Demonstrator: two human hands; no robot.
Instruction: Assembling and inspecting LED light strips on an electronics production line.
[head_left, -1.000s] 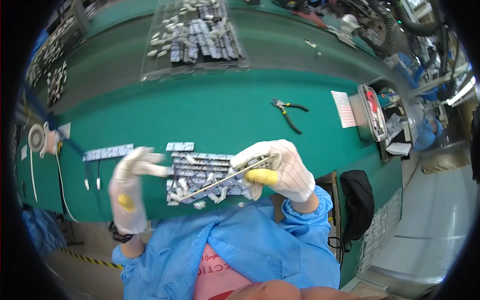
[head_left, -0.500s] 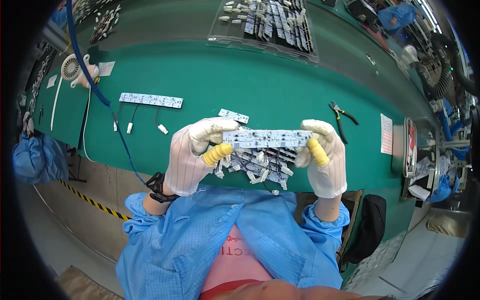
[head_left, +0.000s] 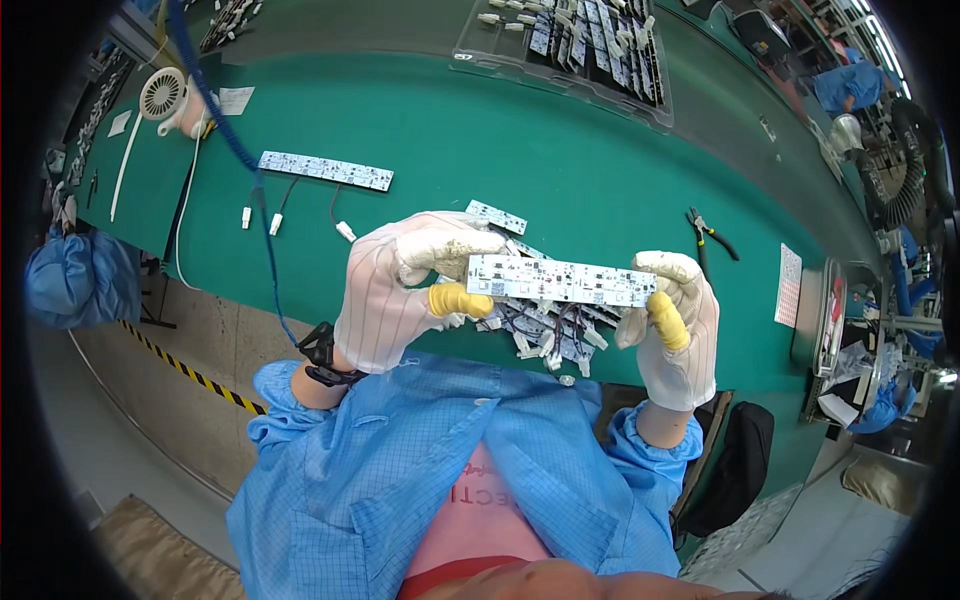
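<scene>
While a long white circuit board strip (head_left: 560, 281) was held level just above the desk edge, near the middle of the frame, little could be read of how far the work had gone. At the upper left a small white fan (head_left: 161, 93) and a blue cable (head_left: 225, 130) were seen on the green desk (head_left: 480, 140), and to their right a second board strip with wired plugs (head_left: 325, 170) was laid flat, well apart from the hands. The left end of the held strip was pinched by the left hand (head_left: 405, 290), closed on it in a white glove with a yellow fingertip cot. Beneath the strip a heap of similar boards with wires (head_left: 545, 325) was left on the desk, apparently not yet handled one by one, though this could only be judged. The right end was gripped by the right hand (head_left: 672, 325), gloved alike and closed on the board. At the upper edge a clear tray of small parts (head_left: 575, 45) was filled in rows. At the right, black-handled pliers (head_left: 710, 235) were left untouched.
</scene>
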